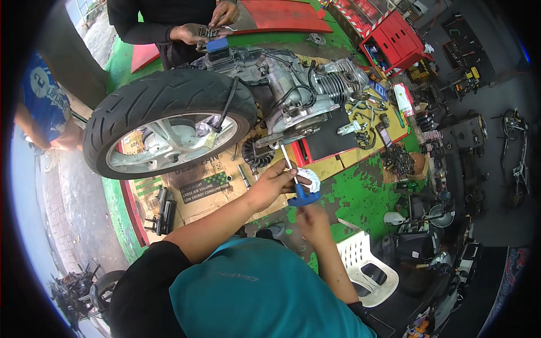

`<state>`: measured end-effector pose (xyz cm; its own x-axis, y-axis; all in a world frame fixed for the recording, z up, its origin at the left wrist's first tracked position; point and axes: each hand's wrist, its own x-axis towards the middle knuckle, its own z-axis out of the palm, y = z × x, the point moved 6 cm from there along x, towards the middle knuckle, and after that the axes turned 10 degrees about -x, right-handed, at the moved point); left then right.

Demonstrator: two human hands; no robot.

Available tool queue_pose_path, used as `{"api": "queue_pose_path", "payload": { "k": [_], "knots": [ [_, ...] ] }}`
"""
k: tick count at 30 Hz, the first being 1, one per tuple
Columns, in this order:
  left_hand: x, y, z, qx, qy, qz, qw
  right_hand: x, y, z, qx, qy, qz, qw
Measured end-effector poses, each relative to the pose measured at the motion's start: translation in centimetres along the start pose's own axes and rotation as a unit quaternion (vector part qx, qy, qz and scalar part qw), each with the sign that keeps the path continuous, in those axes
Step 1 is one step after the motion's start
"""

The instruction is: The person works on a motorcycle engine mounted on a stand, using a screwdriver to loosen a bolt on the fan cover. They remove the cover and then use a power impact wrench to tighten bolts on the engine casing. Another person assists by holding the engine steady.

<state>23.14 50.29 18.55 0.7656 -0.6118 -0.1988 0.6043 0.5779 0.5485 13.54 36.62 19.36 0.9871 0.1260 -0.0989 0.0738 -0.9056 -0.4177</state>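
A T-handle wrench with a blue grip (305,197) and a bright shaft runs up to the lower edge of a motorcycle engine (284,84). The fingers of my left hand (275,183) are closed round the shaft, just above the grip. Beside those fingers shows a crumpled white cloth or glove (313,180). My right hand (313,221) is just below the blue grip, at its underside; its fingers are smeared by motion, and whether they grip it cannot be seen. The shaft's tip meets a round metal part (298,130) on the engine's near side.
A wheel with a black tyre (169,90) joins the engine on the left. Across the bench, another person's hands (205,31) hold small bolts. Flattened cardboard (197,208), a black part (163,211) and loose engine parts (360,127) lie around. A white plastic chair (366,265) stands at right.
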Motion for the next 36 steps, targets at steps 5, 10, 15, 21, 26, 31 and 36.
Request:
{"api": "queue_pose_path", "payload": {
  "k": [5,10,15,21,26,31,36],
  "knots": [
    [0.6,-0.2,-0.9,0.060,0.047,0.023,0.997,-0.4,-5.5,-3.7,0.008,0.088,-0.093,0.992],
    [0.5,0.1,-1.0,0.014,0.070,0.017,0.997,0.1,0.9,-0.5,0.122,0.038,0.134,0.983],
    [0.5,0.4,-1.3,0.019,0.083,0.017,0.996,0.0,-5.8,-4.1,0.041,0.127,-0.136,0.982],
    [0.3,0.9,-0.9,0.040,0.100,0.022,0.994,0.1,-2.6,-2.4,0.038,0.045,-0.040,0.997],
    [0.5,1.8,-0.7,0.033,0.097,0.024,0.994,0.6,-5.7,-4.2,-0.007,0.078,-0.136,0.988],
    [0.9,1.4,-1.2,0.057,0.113,0.048,0.991,-0.6,-3.8,-3.0,0.044,0.231,-0.073,0.969],
    [1.3,1.0,-2.6,0.123,0.149,0.080,0.978,0.1,-1.4,-1.7,0.291,0.202,0.110,0.929]
  ]
}}
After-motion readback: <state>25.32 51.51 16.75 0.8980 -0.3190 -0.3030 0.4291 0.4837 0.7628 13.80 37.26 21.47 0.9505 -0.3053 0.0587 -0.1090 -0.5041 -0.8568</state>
